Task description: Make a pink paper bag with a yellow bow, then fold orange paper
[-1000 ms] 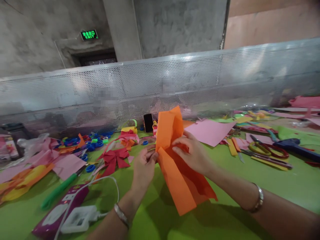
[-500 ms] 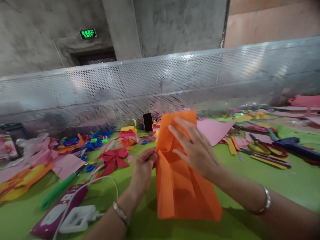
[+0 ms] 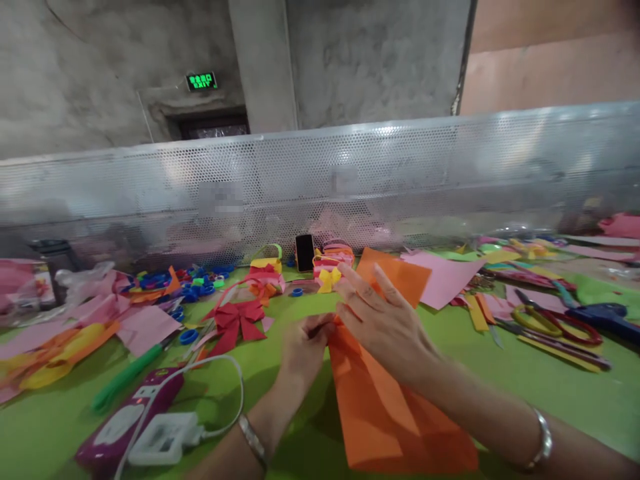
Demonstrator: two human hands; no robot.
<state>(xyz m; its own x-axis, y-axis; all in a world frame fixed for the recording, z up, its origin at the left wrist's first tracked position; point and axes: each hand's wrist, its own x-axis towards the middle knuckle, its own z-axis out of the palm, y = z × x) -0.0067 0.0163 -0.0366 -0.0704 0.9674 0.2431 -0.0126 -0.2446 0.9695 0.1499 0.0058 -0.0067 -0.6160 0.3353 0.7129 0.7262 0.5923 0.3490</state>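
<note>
An orange paper sheet point(image 3: 390, 413) lies folded on the green table point(image 3: 300, 387) in front of me. My right hand point(image 3: 385, 320) rests flat on its upper part with fingers stretched out. My left hand point(image 3: 305, 347) pinches the sheet's left edge with closed fingers. A second orange piece point(image 3: 405, 277) shows just beyond my right fingers; whether it belongs to the same sheet I cannot tell.
A red paper bow point(image 3: 235, 319), pink sheets point(image 3: 445, 280), blue rings point(image 3: 195, 290) and a phone point(image 3: 304, 252) lie behind. Scissors point(image 3: 550, 320) and a blue glue gun point(image 3: 605, 319) sit at right. A purple device with a white charger point(image 3: 150, 433) lies near left. A perforated metal screen point(image 3: 320, 187) bounds the table.
The orange sheet has gone from held upright to pressed down on the table. My right hand opened and flattened on it. The camera view shifted slightly.
</note>
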